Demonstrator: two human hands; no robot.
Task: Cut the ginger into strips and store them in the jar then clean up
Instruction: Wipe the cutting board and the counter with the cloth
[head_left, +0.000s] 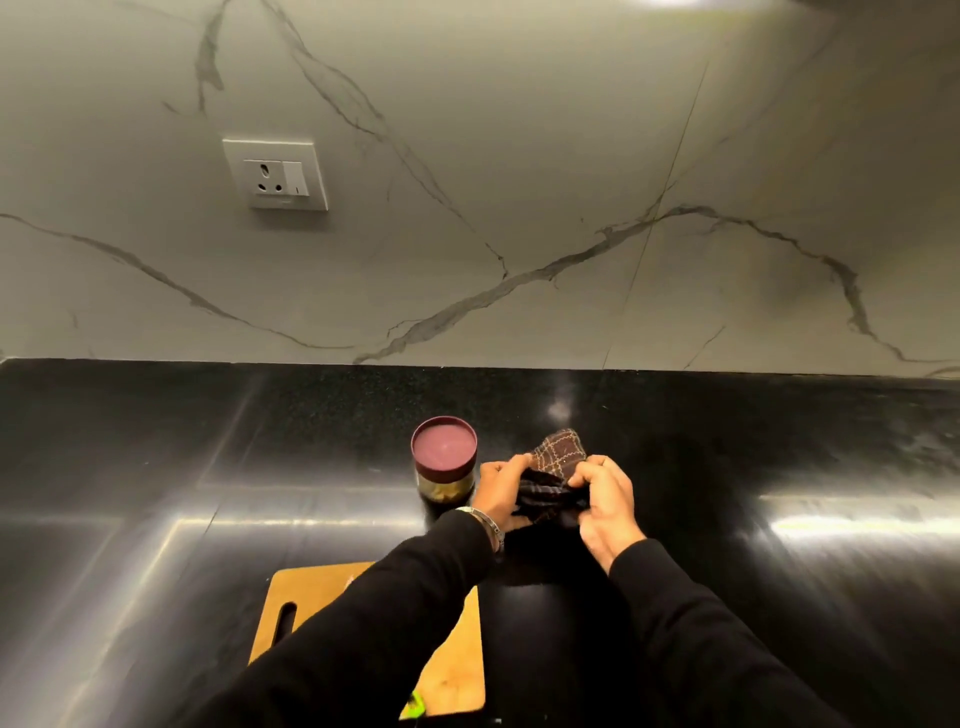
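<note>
Plainly the cutting and storing look finished, and the work in hand is the clean-up. The jar stands upright on the black table with its maroon lid seated, and something pale yellowish shows through the glass below the lid, most likely the ginger strips, though that is a judgement. Just to the right of the jar, both hands grasp a dark checked cloth: the left hand is closed on its left edge and the right hand pinches its right side, the cloth bunched between them just above the table. The left hand sits close beside the jar, apparently not touching it. Nearer the person, partly hidden under the left sleeve, lies the wooden cutting board, with a small green object at its near edge that is too cut off to identify. No knife or loose ginger is visible. The next move probably calls for gathering the cloth into a pad in one hand and wiping the table or board, keeping clear of the jar so it is not knocked.
</note>
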